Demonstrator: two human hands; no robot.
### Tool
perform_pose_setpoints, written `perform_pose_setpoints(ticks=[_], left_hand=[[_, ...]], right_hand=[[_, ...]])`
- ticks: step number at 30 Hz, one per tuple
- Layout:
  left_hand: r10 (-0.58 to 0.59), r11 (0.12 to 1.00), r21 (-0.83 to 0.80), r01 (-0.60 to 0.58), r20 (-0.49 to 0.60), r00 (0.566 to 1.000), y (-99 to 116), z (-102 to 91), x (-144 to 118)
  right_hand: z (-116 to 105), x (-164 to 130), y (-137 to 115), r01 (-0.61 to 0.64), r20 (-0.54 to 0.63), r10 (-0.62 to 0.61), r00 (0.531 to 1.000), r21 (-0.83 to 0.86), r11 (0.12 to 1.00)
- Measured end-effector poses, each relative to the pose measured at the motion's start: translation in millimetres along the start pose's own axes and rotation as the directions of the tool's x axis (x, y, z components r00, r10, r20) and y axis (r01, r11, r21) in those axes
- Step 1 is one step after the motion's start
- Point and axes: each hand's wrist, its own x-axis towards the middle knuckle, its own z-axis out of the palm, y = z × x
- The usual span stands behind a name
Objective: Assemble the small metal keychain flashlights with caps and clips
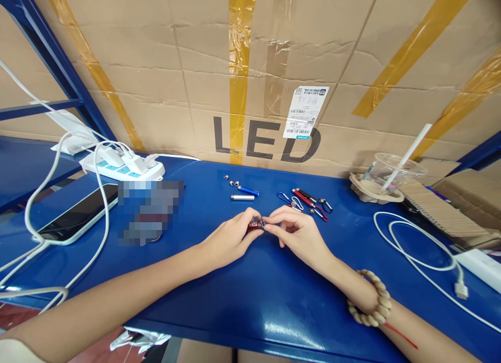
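My left hand (234,237) pinches a small red tube (254,225), a mini flashlight body, just above the blue table (250,295). My right hand (296,232) meets it from the right, its fingertips closed on a small silver cap (262,224) at the tube's end. Behind the hands lie a silver tube (242,197), a blue tube (248,190) and a few small silver caps (231,181). To the right of those rests a bunch of finished mini flashlights with clips (307,201), red, black and blue. A bead bracelet (372,300) circles my right wrist.
A phone (76,215) on a white cable lies at the left, beside a power strip (123,167) with plugs. A blurred patch (151,212) sits left of centre. A plastic cup with a straw (391,178) and a white charger cable (422,258) are at the right. A cardboard wall (250,71) stands behind.
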Motion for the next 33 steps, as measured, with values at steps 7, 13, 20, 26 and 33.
perform_pose_setpoints(ticks=[7, 13, 20, 26, 33], left_hand=[[-0.003, 1.000, -0.022, 0.003, -0.027, 1.000, 1.8, 0.2, 0.0], [0.009, 0.999, 0.049, -0.008, -0.022, 1.000, 4.7, -1.6, -0.7], [0.042, 0.992, 0.121, -0.038, -0.030, 0.999, 5.5, -3.6, -2.2], [0.028, 0.979, 0.202, -0.026, -0.005, 1.000, 3.3, -3.7, -2.4], [0.008, 1.000, 0.012, -0.008, -0.023, 1.000, 0.4, -0.2, -0.6]], right_hand=[[-0.2, -0.4, 1.6, -0.001, 0.000, 0.001, 1.000, 0.006, 1.000], [0.8, -0.5, 2.2, -0.012, -0.007, 0.013, 1.000, 0.071, 0.997], [0.3, 0.2, -1.3, -0.060, 0.005, 0.059, 0.998, 0.109, 0.992], [0.7, 0.9, -1.9, -0.117, 0.023, 0.115, 0.993, 0.122, 0.986], [0.5, 1.7, 0.1, -0.127, 0.010, 0.128, 0.992, 0.178, 0.976]])
